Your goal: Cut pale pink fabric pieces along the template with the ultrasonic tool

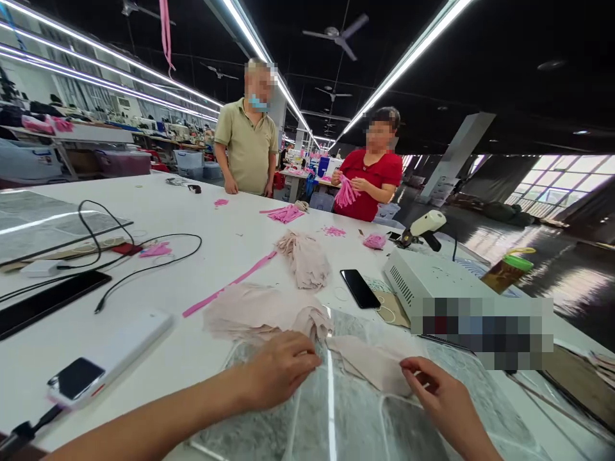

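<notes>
My left hand (281, 370) rests on the glossy marbled pad (336, 416), fingers curled and pinching the edge of a pale pink fabric piece (369, 362). My right hand (439, 397) pinches the same fabric's right end. More pale pink fabric (254, 314) lies bunched just behind, and another heap (305, 259) sits farther back. A long bright pink strip (230, 285) runs across the white table (192, 211).
A black phone (359, 288) and white machine box (423, 278) lie right of the fabric. A white power bank with phone (106, 368), black cables (125, 256) and a tablet (48, 298) sit left. Two people stand across the table; one holds pink strips (344, 192).
</notes>
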### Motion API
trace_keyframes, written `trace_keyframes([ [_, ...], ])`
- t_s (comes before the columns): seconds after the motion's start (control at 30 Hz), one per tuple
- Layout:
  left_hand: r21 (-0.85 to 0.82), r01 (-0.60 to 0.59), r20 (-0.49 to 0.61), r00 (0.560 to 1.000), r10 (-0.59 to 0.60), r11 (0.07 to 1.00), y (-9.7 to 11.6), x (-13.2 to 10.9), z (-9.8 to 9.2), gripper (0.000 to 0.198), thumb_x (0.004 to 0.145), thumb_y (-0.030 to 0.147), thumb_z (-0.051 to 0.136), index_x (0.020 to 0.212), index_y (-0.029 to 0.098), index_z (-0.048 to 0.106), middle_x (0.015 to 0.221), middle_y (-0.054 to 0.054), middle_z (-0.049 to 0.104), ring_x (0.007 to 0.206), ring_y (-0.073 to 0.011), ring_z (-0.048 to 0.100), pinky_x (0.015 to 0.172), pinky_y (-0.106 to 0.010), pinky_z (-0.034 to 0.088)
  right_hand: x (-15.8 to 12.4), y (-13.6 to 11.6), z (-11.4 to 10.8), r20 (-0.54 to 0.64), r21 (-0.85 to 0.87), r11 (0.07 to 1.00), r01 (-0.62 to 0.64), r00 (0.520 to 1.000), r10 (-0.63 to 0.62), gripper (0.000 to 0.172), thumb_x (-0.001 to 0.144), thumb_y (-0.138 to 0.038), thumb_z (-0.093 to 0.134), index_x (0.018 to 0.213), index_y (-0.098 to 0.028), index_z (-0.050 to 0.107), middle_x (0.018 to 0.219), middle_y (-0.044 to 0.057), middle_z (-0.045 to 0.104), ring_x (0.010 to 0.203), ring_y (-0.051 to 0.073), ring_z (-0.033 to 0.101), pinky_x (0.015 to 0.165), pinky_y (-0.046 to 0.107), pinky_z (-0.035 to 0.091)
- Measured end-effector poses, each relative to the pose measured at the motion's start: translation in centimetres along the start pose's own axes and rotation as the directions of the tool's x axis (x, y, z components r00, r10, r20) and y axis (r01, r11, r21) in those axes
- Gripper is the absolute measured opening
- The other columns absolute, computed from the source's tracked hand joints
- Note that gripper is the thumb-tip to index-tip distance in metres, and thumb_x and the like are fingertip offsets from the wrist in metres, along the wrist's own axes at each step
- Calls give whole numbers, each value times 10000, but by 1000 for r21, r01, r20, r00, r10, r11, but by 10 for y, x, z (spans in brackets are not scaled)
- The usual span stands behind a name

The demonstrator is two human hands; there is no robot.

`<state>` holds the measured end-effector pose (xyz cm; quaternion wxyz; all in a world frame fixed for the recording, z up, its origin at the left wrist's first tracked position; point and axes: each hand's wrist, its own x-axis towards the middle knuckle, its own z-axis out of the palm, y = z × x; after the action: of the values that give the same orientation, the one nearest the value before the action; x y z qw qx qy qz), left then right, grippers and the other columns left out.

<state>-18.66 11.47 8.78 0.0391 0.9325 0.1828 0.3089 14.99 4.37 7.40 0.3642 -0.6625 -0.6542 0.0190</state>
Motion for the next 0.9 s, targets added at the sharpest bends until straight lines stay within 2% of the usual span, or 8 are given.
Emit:
trace_keyframes([
  [0.1,-13,91,183,979,-87,996,13,25,26,119,948,169,537,985,181,649,1001,-69,672,906,-195,643,818,-315,510,-13,13,-8,56,56,997,-48,997,45,319,804,-513,550,781,-233,703,707,34,712,511,161,627,454,254,516],
  [0.23,21,116,273,955,-117,993,12,62,59,130,891,184,632,1019,177,651,1126,-90,644,1002,-235,631,856,-344,506,-24,26,2,69,95,994,-45,997,38,342,825,-502,536,873,-206,702,801,65,715,565,162,637,509,278,546],
  [0.3,38,125,316,940,-131,991,10,75,72,48,895,182,622,916,166,661,1070,-88,651,954,-227,638,831,-336,504,-29,31,9,61,94,995,-18,998,12,349,849,-509,547,901,-194,689,818,60,698,578,145,619,539,289,545],
  [0.4,47,145,356,922,-152,988,9,86,80,163,916,168,578,772,154,651,943,-69,659,877,-207,641,795,-317,496,-36,37,16,53,84,996,36,998,-41,343,889,-507,587,947,-176,656,863,35,674,616,117,601,575,284,529],
  [0.57,-6,173,326,932,-161,985,11,97,69,173,930,136,529,852,169,680,1005,-41,661,887,-169,641,796,-270,500,-42,32,19,-55,62,989,138,989,-134,301,955,-451,528,1003,-169,623,940,39,652,675,119,607,622,295,536],
  [0.73,-101,132,257,961,-102,986,33,108,51,162,931,109,507,873,154,652,1064,-70,648,936,-171,638,851,-280,512,-36,14,28,-179,-15,960,281,943,-279,356,924,-430,585,1186,-189,582,1165,90,606,1057,239,600,872,457,526],
  [0.8,-153,96,239,969,-57,983,45,107,44,180,961,133,477,891,159,640,1089,-74,647,965,-168,640,873,-282,515,-31,10,30,-198,-56,944,325,923,-329,362,927,-418,591,1213,-197,573,1198,88,594,1058,237,596,878,461,520],
  [0.9,-241,32,249,968,30,970,53,94,34,167,968,163,491,887,171,636,1149,-76,648,1036,-173,645,914,-282,514,-32,3,29,-207,-107,915,390,891,-404,265,939,-379,588,1120,-186,604,1090,59,621,916,184,620,787,387,543],
])
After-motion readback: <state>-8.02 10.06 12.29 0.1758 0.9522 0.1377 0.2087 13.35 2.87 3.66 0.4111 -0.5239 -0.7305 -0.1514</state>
